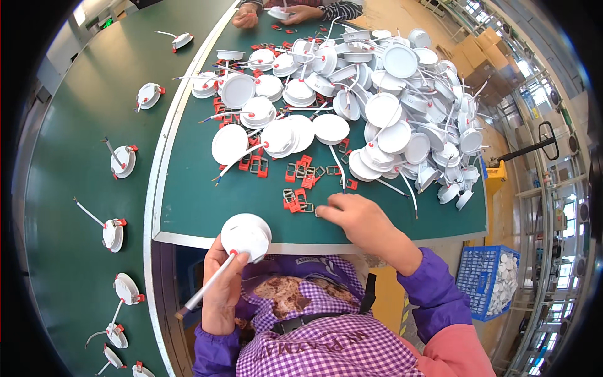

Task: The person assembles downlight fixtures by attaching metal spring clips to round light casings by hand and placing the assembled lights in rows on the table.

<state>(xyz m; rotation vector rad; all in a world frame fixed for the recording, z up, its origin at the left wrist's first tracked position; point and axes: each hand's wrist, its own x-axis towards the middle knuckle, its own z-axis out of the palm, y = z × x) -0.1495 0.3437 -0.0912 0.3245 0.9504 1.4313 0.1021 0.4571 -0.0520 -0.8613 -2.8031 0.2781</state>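
Observation:
My left hand grips a round white downlight in front of the table's near edge. Its white cable hangs down to the lower left, ending in bare wires. Reaching over the green table, my right hand has its fingertips at a small group of red spring clips with metal loops. The fingers are partly bent and look apart, touching or nearly touching one clip's loop. More red clips lie just beyond. A large heap of white downlights covers the far and right parts of the table.
On the left, a green belt carries a row of downlights with red clips, behind a pale metal rail. Across the table are another person's hands. A blue crate of white parts stands at right, near a yellow pallet jack and cardboard boxes.

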